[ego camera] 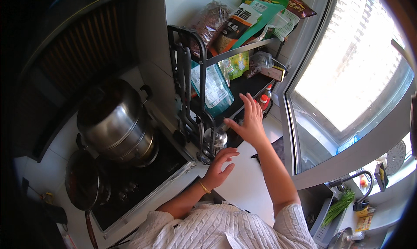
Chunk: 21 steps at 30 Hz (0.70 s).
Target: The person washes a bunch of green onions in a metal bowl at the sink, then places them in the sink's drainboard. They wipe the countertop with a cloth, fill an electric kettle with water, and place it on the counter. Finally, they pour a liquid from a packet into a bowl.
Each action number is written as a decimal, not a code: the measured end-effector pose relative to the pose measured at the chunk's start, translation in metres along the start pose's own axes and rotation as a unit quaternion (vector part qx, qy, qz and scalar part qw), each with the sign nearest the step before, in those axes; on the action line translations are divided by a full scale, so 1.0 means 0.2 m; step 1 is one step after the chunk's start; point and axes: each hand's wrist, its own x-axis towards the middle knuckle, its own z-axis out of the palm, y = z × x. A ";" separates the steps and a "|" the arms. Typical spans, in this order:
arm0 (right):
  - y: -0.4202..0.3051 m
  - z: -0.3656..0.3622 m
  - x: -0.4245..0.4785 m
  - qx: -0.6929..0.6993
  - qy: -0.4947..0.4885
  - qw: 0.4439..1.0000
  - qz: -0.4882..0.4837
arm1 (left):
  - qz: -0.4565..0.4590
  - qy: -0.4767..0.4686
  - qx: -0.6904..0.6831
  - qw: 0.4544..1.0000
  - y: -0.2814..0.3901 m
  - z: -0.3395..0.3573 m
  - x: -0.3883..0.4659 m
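Note:
My right hand point(249, 123) is raised before the black metal shelf rack point(228, 55), fingers spread, nothing in it. Near its fingertips, a few red-capped bottles point(263, 101) stand on a lower tier. Lower and to the left, my left hand point(220, 169) hangs over the white countertop point(246, 171), empty, its fingers apart and a little curled. A teal pouch point(213, 87) leans on the rack's middle tier beside a green pouch point(239, 65). Utensils with black handles point(186, 83) hang at the rack's left end. Below them is a shiny metal piece point(220, 138), partly hidden.
A tall steel steamer pot point(115, 125) and a frying pan point(83, 180) stand on the black cooktop point(140, 187) at left. Food bags point(236, 24) fill the rack's top. An open window frame point(290, 135) juts in at right. Green vegetables point(338, 206) lie by the sink faucet point(366, 184).

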 end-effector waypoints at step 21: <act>-0.01 -0.11 0.10 0.485 0.137 0.832 0.233 | 0.009 0.011 -0.043 0.999 0.00 -0.21 0.01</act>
